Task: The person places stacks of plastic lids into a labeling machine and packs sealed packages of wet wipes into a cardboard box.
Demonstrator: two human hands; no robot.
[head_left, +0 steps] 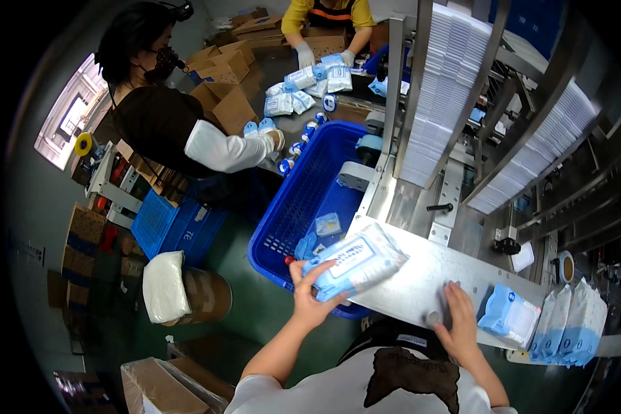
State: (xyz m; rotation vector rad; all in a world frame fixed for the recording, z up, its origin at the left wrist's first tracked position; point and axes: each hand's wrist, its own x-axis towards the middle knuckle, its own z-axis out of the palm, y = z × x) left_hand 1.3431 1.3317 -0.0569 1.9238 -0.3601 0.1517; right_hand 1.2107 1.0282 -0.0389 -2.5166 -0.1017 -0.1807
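Note:
My left hand is closed on the near end of a blue and white pack of wet wipes, held tilted above the metal worktop and the edge of the blue basket. My right hand holds nothing; its fingers are apart on the worktop's near edge, beside a small round grey knob. To the right of it lies another wipes pack. Several more packs stand in a row at the far right end. A small packet lies inside the basket.
The blue basket stands left of the worktop. Tall stacks of white lids rise in metal guides on the machine. At left a co-worker in a dark vest reaches to a table; another in yellow handles wipes packs beside cardboard boxes.

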